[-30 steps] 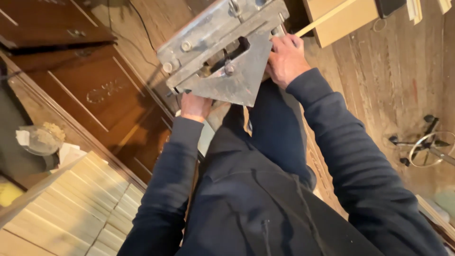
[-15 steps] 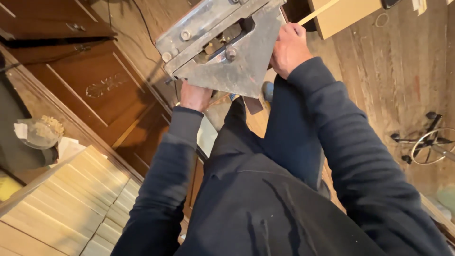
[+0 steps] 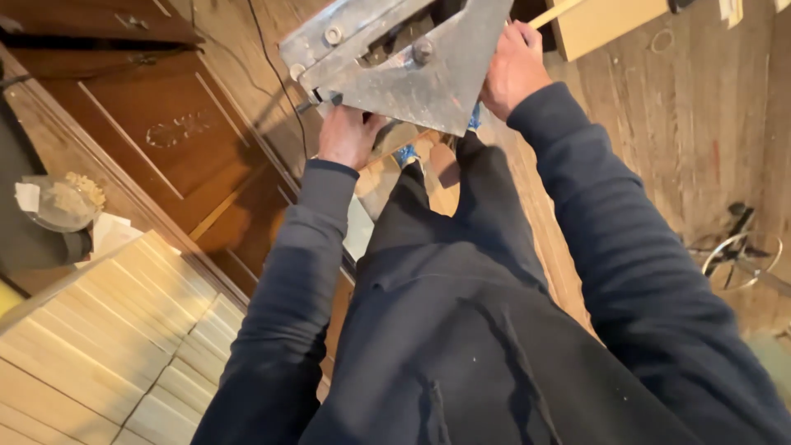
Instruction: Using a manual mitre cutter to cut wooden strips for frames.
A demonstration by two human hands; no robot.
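I carry a heavy grey metal tool (image 3: 412, 70) with a triangular plate and bolts in front of my body. My left hand (image 3: 348, 136) grips its lower left edge from below. My right hand (image 3: 512, 70) holds its right side near the top of the picture. Both arms wear dark blue sleeves. My dark trousers and shoes show below the tool, over a wooden floor (image 3: 700, 124).
Dark brown panelled doors (image 3: 165, 132) lie flat at the left. A stack of pale wooden boards (image 3: 107, 346) fills the lower left. A light wooden box (image 3: 610, 25) is at the top right, and a wire metal stand (image 3: 741, 255) sits on the floor at right.
The metal tool and both hands have risen toward the top of the picture, and the view has shifted slightly.
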